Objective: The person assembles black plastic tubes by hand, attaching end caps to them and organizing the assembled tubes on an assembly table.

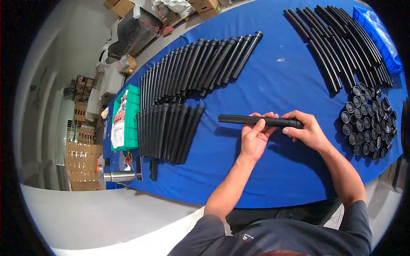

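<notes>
A black tube (239,119) lies across both hands above the blue cloth, its narrower bare end pointing left. My left hand (255,138) grips it near the middle, with the thumb on the near side and fingers behind. Around the right end, where a wider round cap shows, my right hand (305,129) is closed. Close to the right hand stands a cluster of round black caps (360,125) with ringed faces. Left of the hands lie rows of black tubes with wider collars at one end, an upper row (192,64) and a lower row (171,132).
Plain black tubes (329,42) lie in rows at the far right, beside a blue crate (395,64) holding clear plastic. A green crate (133,117) with papers stands at the table's left end, near a metal cylinder (119,176). Blue cloth (273,85) covers the table.
</notes>
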Tool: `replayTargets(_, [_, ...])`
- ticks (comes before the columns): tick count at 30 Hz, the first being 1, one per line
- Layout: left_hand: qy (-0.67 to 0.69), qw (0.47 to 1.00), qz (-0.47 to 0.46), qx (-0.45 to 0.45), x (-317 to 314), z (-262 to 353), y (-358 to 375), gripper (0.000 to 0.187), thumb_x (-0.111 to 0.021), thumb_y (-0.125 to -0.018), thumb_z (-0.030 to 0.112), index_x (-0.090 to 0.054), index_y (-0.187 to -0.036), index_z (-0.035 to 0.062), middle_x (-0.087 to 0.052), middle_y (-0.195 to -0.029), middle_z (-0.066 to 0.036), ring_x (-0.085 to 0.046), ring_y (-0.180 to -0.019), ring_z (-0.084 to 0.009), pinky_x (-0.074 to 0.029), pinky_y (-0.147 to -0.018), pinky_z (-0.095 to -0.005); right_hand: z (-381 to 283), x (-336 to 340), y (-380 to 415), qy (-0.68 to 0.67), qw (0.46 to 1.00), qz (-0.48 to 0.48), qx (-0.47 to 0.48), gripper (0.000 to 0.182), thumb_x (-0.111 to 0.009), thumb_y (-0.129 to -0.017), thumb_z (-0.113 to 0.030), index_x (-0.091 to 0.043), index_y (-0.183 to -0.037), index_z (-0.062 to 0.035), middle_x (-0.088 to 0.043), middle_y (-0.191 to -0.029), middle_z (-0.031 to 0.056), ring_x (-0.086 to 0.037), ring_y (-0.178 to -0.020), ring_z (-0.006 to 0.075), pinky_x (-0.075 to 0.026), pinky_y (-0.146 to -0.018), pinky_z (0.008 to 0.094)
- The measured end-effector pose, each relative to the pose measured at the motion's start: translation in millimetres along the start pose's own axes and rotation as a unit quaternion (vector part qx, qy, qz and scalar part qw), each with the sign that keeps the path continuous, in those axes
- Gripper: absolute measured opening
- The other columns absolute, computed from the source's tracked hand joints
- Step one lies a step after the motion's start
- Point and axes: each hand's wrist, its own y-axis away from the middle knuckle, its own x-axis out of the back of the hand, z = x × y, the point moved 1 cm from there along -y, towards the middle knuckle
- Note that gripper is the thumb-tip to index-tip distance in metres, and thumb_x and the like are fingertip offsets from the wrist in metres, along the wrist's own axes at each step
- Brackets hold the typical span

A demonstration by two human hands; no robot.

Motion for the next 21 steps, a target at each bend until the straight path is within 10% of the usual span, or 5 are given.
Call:
replayTargets(1, [0.005,1.000,-0.004,-0.002,1,0,0,0.014,-0.061,-0.101,0.006,-0.062,-0.115,0.0106,-0.067,-0.126,-0.021,-0.061,-0.125,-0.0388,-0.054,-0.105,-0.0517,-3,1,2,-0.084,0.991,-0.028,-0.097,0.035,-0.079,-0.084,-0.013,-0.068,-0.115,-0.0002,-0.067,-0.088,0.0068,-0.066,-0.077,0.0152,-0.053,-0.069,0.0327])
replayTargets(7, [0.000,1.000,0.001,0.008,6,-1,-1,0.016,-0.059,-0.102,0.005,-0.062,-0.116,0.0109,-0.066,-0.128,-0.021,-0.059,-0.128,-0.0385,-0.053,-0.107,-0.0523,11,-1,-3,0.063,0.991,0.023,0.112,0.031,-0.078,-0.088,-0.015,-0.069,-0.114,-0.0001,-0.067,-0.083,0.0027,-0.062,-0.066,0.0090,-0.051,-0.059,0.0255])
replayTargets(11, [0.002,1.000,-0.021,0.000,1,-1,1,0.016,-0.056,-0.103,0.005,-0.061,-0.118,0.0089,-0.064,-0.130,-0.023,-0.059,-0.129,-0.0381,-0.053,-0.108,-0.0510,4,-3,0,-0.076,0.997,0.002,-0.031,0.030,-0.078,-0.089,-0.015,-0.070,-0.114,-0.0007,-0.065,-0.080,0.0002,-0.061,-0.066,0.0079,-0.050,-0.059,0.0247])
replayTargets(17, [-0.210,0.972,-0.016,0.102,-10,6,1,0.027,-0.063,-0.101,0.014,-0.057,-0.123,0.0002,-0.070,-0.115,-0.023,-0.072,-0.105,-0.0315,-0.065,-0.082,-0.0385,18,3,-3,-0.106,0.993,0.060,-0.002,0.028,-0.076,-0.090,-0.014,-0.070,-0.113,0.0009,-0.064,-0.076,-0.0007,-0.058,-0.064,0.0068,-0.049,-0.056,0.0244])
replayTargets(21, [-0.581,0.791,0.039,-0.186,-15,6,18,0.027,-0.078,-0.091,0.014,-0.066,-0.111,0.0011,-0.072,-0.107,-0.016,-0.072,-0.090,-0.0267,-0.061,-0.075,-0.0351,16,11,-6,-0.103,0.992,0.068,-0.011,0.026,-0.074,-0.092,-0.013,-0.070,-0.113,0.0023,-0.064,-0.077,0.0009,-0.059,-0.065,0.0072,-0.049,-0.056,0.0243])
